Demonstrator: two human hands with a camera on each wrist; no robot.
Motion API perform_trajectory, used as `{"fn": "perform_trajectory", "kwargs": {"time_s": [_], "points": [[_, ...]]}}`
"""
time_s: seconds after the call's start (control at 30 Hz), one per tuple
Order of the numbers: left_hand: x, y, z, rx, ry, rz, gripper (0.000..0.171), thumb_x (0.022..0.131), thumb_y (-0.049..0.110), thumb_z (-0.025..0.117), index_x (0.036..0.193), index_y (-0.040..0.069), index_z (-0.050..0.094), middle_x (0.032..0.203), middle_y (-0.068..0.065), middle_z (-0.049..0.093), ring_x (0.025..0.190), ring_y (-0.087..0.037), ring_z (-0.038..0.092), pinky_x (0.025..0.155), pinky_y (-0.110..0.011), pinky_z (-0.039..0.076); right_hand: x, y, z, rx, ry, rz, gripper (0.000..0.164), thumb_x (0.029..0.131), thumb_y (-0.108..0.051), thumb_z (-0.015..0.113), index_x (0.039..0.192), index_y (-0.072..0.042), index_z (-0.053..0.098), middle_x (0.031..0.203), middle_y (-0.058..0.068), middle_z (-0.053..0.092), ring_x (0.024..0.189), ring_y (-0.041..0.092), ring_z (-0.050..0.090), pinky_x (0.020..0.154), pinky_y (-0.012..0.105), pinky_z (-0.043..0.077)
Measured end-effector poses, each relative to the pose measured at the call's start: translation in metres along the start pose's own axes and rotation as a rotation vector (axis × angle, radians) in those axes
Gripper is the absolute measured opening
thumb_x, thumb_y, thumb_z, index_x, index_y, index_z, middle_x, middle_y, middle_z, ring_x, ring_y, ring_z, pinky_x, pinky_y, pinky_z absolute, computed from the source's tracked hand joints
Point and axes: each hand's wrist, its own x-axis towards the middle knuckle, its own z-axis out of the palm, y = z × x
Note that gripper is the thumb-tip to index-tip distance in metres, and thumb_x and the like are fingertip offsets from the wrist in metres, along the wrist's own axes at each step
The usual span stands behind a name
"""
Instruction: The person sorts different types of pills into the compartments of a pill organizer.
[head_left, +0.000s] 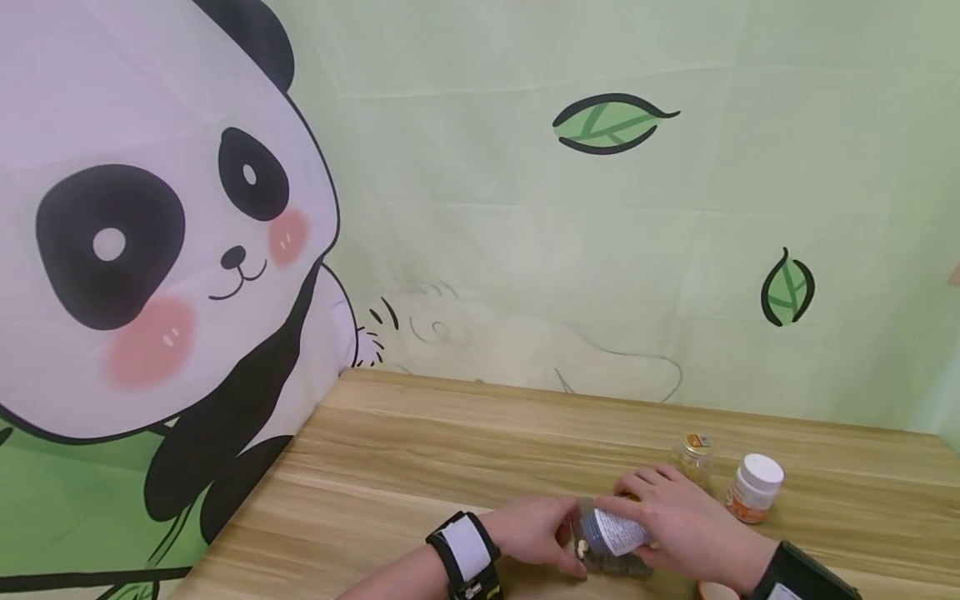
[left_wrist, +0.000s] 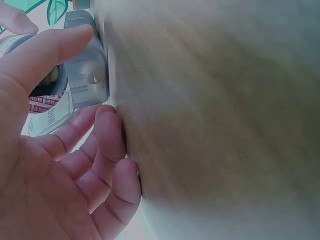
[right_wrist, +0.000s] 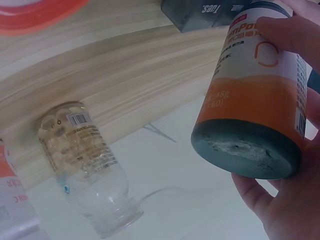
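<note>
My right hand (head_left: 686,521) grips a dark tablet bottle (right_wrist: 250,95) with a white and orange label. The bottle lies tipped over a grey see-through pill organizer (head_left: 630,567), its mouth toward my left hand (head_left: 536,533). In the left wrist view, pale tablets (left_wrist: 51,76) show inside the bottle's mouth. My left hand holds the end of the pill organizer between thumb and fingers, with the fingertips down at the tabletop. A clear flap (left_wrist: 52,117) with day lettering sticks out from the organizer's side. One small cream tablet (head_left: 582,548) shows near the left fingers.
Beyond my right hand stands a clear bottle (head_left: 693,462) of round capsules with a gold cap. To its right is a white-capped bottle (head_left: 753,487) with an orange label. An orange-rimmed lid (right_wrist: 40,17) lies near my right wrist. A printed cloth (head_left: 480,208) hangs behind the wooden table (head_left: 420,433).
</note>
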Motion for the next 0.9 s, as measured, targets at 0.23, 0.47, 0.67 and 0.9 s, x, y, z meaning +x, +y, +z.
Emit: {"fn": "perform_trajectory", "kwargs": {"time_s": [0.23,0.47,0.67,0.9], "points": [[0.000,0.000,0.000,-0.003,-0.001,0.003,0.035,0.079,0.027,0.082,0.097,0.012,0.055,0.072,0.010,0.052,0.060,0.000,0.045,0.053,-0.016,0.037,-0.002,0.002,0.002,-0.004,0.039,-0.017,0.062,0.070,-0.032,0.086,0.127,-0.021,0.063,0.103,-0.006,0.058,0.098,0.019,0.056,0.084,0.046,0.045],[0.000,0.000,-0.001,-0.019,-0.007,-0.001,0.035,0.079,0.026,0.081,0.096,0.013,0.055,0.072,0.010,0.052,0.060,0.000,0.045,0.053,-0.016,0.037,-0.002,0.002,0.002,0.000,0.035,-0.014,0.062,0.070,-0.031,0.086,0.127,-0.021,0.063,0.104,-0.007,0.057,0.099,0.019,0.056,0.084,0.047,0.045],[-0.001,0.000,-0.002,-0.013,-0.005,-0.003,0.034,0.079,0.027,0.081,0.096,0.013,0.055,0.072,0.010,0.052,0.060,0.000,0.045,0.053,-0.016,0.038,-0.003,0.002,0.003,-0.012,0.068,-0.022,0.060,0.069,-0.030,0.086,0.124,-0.019,0.064,0.104,-0.006,0.058,0.098,0.019,0.056,0.084,0.046,0.045],[-0.002,0.001,-0.001,0.022,0.007,-0.003,0.034,0.079,0.030,0.081,0.095,0.014,0.056,0.072,0.011,0.052,0.061,0.000,0.046,0.054,-0.016,0.038,-0.016,0.005,0.007,0.181,0.084,0.132,0.055,0.074,-0.032,0.083,0.123,-0.019,0.060,0.109,-0.007,0.059,0.094,0.012,0.056,0.079,0.039,0.048]]}}
